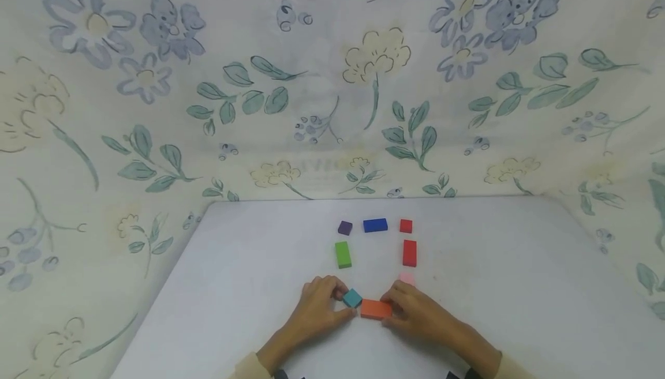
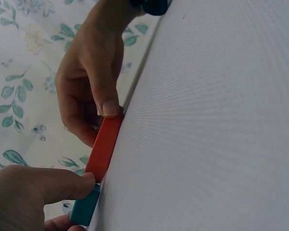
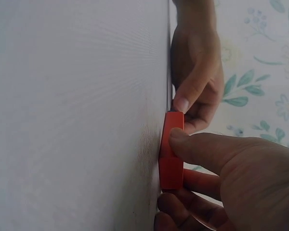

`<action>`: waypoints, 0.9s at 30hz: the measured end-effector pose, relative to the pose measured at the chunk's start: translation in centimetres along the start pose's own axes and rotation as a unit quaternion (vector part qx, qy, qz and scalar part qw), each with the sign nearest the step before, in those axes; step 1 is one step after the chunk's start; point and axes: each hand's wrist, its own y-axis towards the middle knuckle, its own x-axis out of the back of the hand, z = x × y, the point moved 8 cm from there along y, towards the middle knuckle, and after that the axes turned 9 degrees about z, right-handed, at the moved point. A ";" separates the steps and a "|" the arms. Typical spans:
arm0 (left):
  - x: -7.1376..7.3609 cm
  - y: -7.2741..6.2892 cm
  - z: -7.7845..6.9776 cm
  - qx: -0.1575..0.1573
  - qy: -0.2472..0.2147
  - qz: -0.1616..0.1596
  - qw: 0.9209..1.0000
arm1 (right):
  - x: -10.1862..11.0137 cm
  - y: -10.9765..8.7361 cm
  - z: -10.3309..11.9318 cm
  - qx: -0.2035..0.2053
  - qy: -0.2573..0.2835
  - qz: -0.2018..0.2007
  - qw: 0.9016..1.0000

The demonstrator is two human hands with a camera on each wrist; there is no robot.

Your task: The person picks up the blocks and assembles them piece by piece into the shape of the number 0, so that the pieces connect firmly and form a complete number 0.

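My left hand (image 1: 321,305) pinches a small teal cube (image 1: 352,297) between thumb and fingers. Just to the right of it, an orange rectangular block (image 1: 374,310) lies lengthwise on the white table, its far end gripped by my right hand (image 1: 418,314). Seen from the left wrist, the teal block (image 2: 85,208) sits close against the end of the orange block (image 2: 104,149). From the right wrist, my thumb presses the near side of the orange block (image 3: 171,166), with fingers on its other side. A pink block (image 1: 407,278) is partly hidden behind the right hand.
Beyond my hands stand a green block (image 1: 343,255), a purple cube (image 1: 345,228), a blue block (image 1: 375,225), a red cube (image 1: 406,226) and a red block (image 1: 410,253), spaced in an outline on the white table (image 1: 234,286). A floral cloth (image 1: 332,108) hangs behind.
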 end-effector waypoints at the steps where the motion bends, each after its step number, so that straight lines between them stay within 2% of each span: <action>1: 0.0 -0.1 -0.1 0.000 -0.001 0.000 1.000 | -0.1 -0.1 0.0 0.000 -0.001 0.000 1.000; 5: 0.2 -0.2 -0.3 0.000 -0.004 -0.002 1.000 | -0.1 -0.1 0.1 0.003 -0.007 -0.001 1.000; 10: 0.5 -0.2 -0.7 -0.015 -0.003 -0.007 1.000 | 0.1 -0.1 0.1 0.009 -0.021 -0.010 1.000; 18: 0.4 0.0 -0.6 -0.020 0.008 -0.010 1.000 | 0.2 -0.1 0.2 0.022 -0.029 -0.014 0.999; 27: 0.5 0.1 -0.6 -0.020 -0.004 -0.004 1.000 | 0.5 -0.1 0.4 0.013 -0.030 -0.014 0.999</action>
